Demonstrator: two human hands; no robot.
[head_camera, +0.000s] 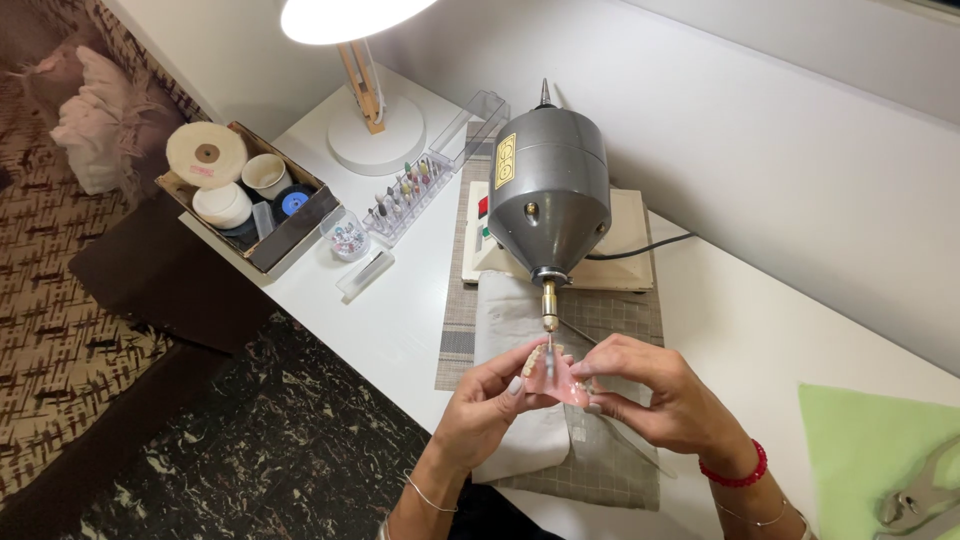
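1. Left hand and right hand both pinch a pink denture against the bur of the grey polishing motor.
2. A clear bur rack holds upright burs.
3. The cardboard box holds buffing wheels and a cup.

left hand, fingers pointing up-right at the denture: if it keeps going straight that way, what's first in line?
The left hand already grips the pink denture, so that comes first. Beyond it, the line likely meets the right hand's fingers on the other side, or the bur on the grey motor's spindle; depth is unclear.
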